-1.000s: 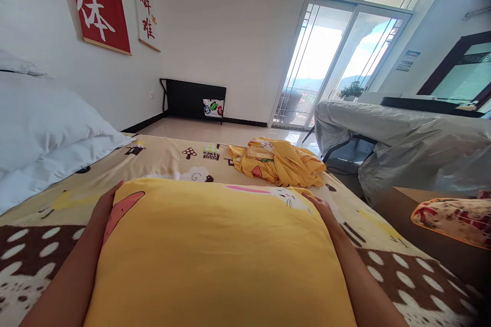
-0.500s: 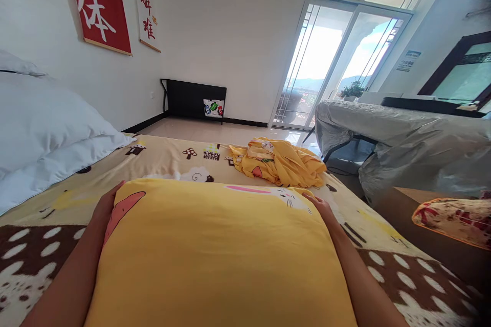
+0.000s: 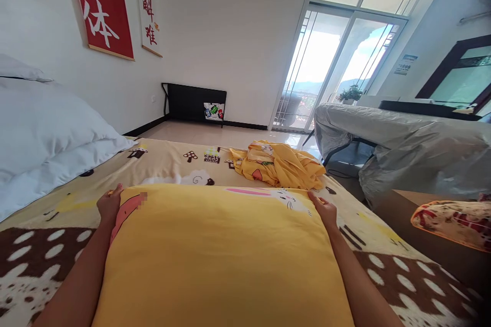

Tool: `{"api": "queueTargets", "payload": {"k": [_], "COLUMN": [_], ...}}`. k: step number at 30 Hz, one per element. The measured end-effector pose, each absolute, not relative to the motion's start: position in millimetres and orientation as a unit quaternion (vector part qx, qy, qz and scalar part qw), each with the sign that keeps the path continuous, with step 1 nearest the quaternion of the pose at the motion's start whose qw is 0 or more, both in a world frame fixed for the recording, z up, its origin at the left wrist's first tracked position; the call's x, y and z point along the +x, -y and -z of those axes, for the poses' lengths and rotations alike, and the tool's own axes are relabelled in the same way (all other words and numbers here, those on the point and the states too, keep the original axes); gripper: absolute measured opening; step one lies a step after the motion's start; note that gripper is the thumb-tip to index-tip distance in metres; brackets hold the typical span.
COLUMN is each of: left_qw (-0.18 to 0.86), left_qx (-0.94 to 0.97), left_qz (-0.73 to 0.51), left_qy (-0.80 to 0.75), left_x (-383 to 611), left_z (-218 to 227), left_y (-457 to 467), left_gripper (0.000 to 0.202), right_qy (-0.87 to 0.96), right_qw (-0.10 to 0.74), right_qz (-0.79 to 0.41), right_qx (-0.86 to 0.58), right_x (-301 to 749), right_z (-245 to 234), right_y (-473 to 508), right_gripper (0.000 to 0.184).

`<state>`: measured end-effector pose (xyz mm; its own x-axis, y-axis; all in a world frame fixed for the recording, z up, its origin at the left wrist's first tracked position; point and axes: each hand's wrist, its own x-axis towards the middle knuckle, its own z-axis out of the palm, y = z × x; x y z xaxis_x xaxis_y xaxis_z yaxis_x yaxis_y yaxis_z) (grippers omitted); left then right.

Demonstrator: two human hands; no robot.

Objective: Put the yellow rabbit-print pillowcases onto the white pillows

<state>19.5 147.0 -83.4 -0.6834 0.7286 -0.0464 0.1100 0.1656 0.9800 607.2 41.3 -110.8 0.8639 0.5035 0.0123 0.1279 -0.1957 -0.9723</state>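
Note:
A yellow pillow [image 3: 218,250] with a rabbit and a pink-red print fills the near middle of the view. My left hand [image 3: 110,205] is closed on its far left corner. At the far right corner, my right hand [image 3: 322,207] pinches the yellow fabric. The pillow's near end runs out of the frame at the bottom. Just beyond it, a crumpled yellow cloth [image 3: 282,163] with a similar rabbit print lies on the patterned blanket [image 3: 169,161].
White pillows [image 3: 57,133] are piled at the left by the wall. Off the right side stand a cardboard box [image 3: 395,214] with a folded floral cloth [image 3: 452,222] and a plastic-covered table [image 3: 402,127]. A black folded panel [image 3: 187,102] leans against the far wall.
Both hands have shifted their hold at the far corners, with fingers now gathered on the fabric's edge. The pillow's far edge looks straighter. The view has tilted slightly.

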Motion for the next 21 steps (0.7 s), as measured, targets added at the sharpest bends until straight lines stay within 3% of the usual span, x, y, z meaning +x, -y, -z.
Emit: {"api": "queueTargets", "payload": {"k": [3, 8, 12, 15, 17, 19, 21], "left_qw": [0.210, 0.076, -0.024, -0.076, -0.079, -0.027, 0.015], "left_qx": [0.291, 0.285, 0.290, 0.419, 0.618, 0.813, 0.856], "left_qz": [-0.582, -0.636, -0.720, -0.756, -0.606, -0.300, -0.190], "left_qy": [-0.730, -0.713, -0.631, -0.498, -0.494, -0.497, -0.480], "left_x": [20.3, 17.1, 23.6, 63.2, 110.2, 165.3, 216.7], "left_z": [89.0, 71.0, 3.4, -71.5, -116.3, -142.4, -141.5], "left_y": [-146.4, -128.0, -94.9, -68.2, -62.9, -71.7, -88.5], "left_gripper": [0.037, 0.025, 0.017, 0.013, 0.014, 0.026, 0.016], "right_qy": [0.210, 0.163, 0.171, 0.299, 0.413, 0.515, 0.594], "right_qw": [0.586, 0.565, 0.540, 0.497, 0.441, 0.369, 0.295], "right_qz": [-0.089, 0.001, 0.065, 0.084, 0.072, 0.048, 0.022], "right_qx": [-0.778, -0.809, -0.821, -0.810, -0.794, -0.772, -0.748], "right_x": [608.6, 605.8, 601.9, 586.4, 561.7, 523.9, 477.7], "right_z": [111.6, 105.3, 70.8, 20.1, -17.9, -49.4, -65.7], "right_y": [-39.1, -20.5, -5.4, -10.7, -28.1, -53.8, -79.5], "right_gripper": [0.029, 0.026, 0.023, 0.021, 0.022, 0.021, 0.017]}}
